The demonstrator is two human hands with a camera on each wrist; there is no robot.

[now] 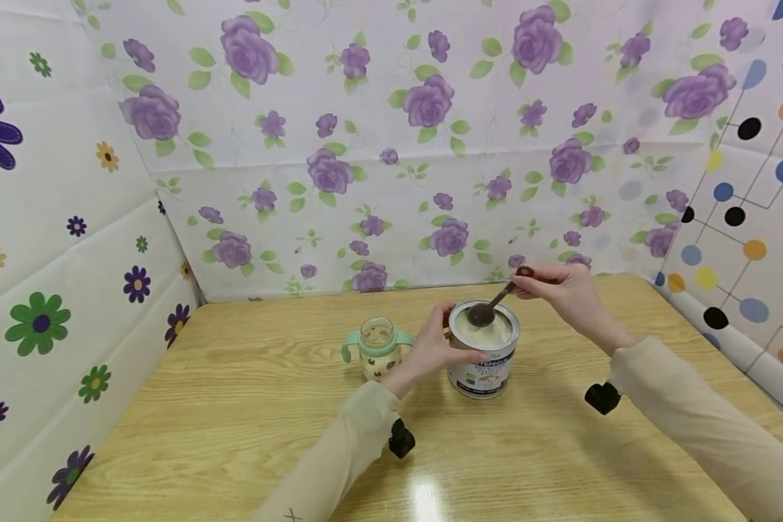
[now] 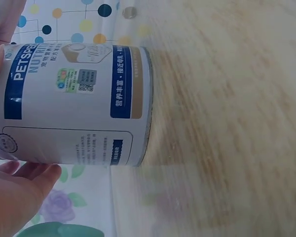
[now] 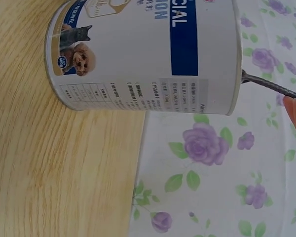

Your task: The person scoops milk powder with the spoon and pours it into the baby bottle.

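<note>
A white and blue can of milk powder (image 1: 481, 373) stands upright on the wooden table, its top open and pale powder (image 1: 489, 335) showing inside. My left hand (image 1: 431, 348) grips the can around its upper side, thumb at the front and fingers behind; the left wrist view also shows the can (image 2: 89, 108) between thumb and fingers. My right hand (image 1: 557, 290) pinches the upper handle of a dark brown spoon (image 1: 481, 314), whose bowl is over the powder inside the rim. In the right wrist view the spoon's handle (image 3: 271, 85) slants out of the can.
Left of the can, partly behind my left forearm, stands a baby bottle (image 1: 375, 348) with mint-green handles, open at the top. Floral sheeting (image 1: 424, 181) rises behind the wooden table (image 1: 235, 420). Patterned sheets also stand at both sides.
</note>
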